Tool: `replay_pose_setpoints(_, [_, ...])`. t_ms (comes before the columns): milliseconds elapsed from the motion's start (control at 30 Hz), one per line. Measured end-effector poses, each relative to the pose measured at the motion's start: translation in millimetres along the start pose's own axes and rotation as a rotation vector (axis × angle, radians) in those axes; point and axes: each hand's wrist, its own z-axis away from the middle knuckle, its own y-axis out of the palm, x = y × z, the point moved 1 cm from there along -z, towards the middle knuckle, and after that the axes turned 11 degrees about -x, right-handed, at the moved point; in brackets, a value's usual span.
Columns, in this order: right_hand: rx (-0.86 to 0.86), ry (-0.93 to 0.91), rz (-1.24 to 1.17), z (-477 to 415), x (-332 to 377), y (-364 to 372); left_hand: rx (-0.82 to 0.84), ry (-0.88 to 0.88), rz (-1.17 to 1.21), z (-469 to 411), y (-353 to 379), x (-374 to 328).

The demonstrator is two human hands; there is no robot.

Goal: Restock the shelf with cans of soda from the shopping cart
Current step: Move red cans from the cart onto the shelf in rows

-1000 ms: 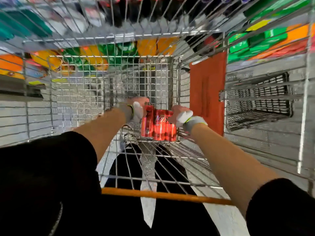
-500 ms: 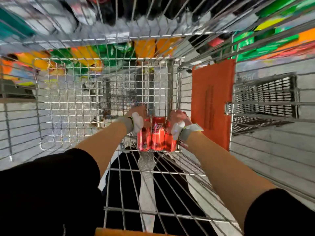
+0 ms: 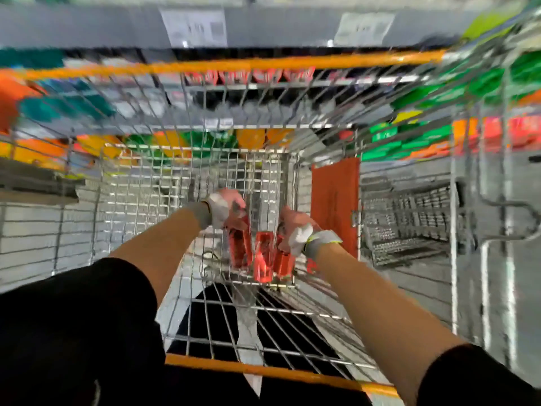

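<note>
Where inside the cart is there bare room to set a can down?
The wire floor between the red cans and the near orange bar is bare. Crowded round the cans, gripped by the left hand and right hand.

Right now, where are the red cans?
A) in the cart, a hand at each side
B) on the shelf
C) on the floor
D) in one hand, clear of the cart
A: the cans sit low inside the wire cart, with the left hand gripping at one end of the group and the right hand at the other.
</note>
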Motion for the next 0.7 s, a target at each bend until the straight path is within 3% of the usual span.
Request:
replay_pose_setpoints(100, [-0.189,-0.098,-0.048,40,28,-68,-0.173,0.031,0.033,39,-61,-31])
replay_pose_setpoints(200, [-0.238,-0.179,-0.093,66,50,-119,-0.290,0.054,0.171,68,-104,-59])
replay_pose_setpoints(367, [-0.399,-0.323,-0.013,139,97,-227,-0.451,0.127,0.192,149,-201,-114])
replay_pose_setpoints(533, [-0.516,-0.394,-0.019,221,139,-315,-0.662,0.209,0.081,229,-284,-165])
replay_pose_setpoints(600, [-0.636,-0.475,-0.015,275,158,-353,-0.743,0.277,0.050,285,-319,-193])
replay_pose_setpoints(700, [-0.729,-0.514,0.060,302,171,-373,-0.770,0.314,0.000,304,-340,-207])
